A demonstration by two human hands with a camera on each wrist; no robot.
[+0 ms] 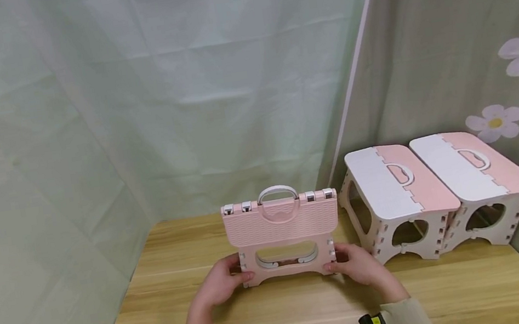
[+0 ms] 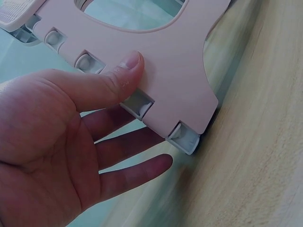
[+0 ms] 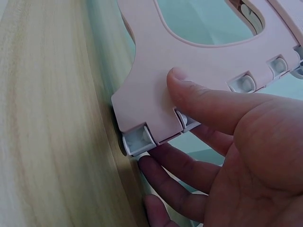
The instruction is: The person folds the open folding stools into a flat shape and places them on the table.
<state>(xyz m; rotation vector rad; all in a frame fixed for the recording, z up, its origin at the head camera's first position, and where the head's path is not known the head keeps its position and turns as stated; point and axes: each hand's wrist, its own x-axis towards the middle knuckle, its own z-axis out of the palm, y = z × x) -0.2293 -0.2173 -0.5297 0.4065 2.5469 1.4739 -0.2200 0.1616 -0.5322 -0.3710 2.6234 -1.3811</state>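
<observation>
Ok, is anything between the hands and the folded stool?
Nothing visible: the left hand and right hand grip the folded pink stool by its side edges. The nearest unfolded stool stands to the right, not in between.

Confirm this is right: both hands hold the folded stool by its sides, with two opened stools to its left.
The two opened stools stand right of the folded stool, not left, as the head view shows. The left hand and right hand do hold it by its sides.
</observation>
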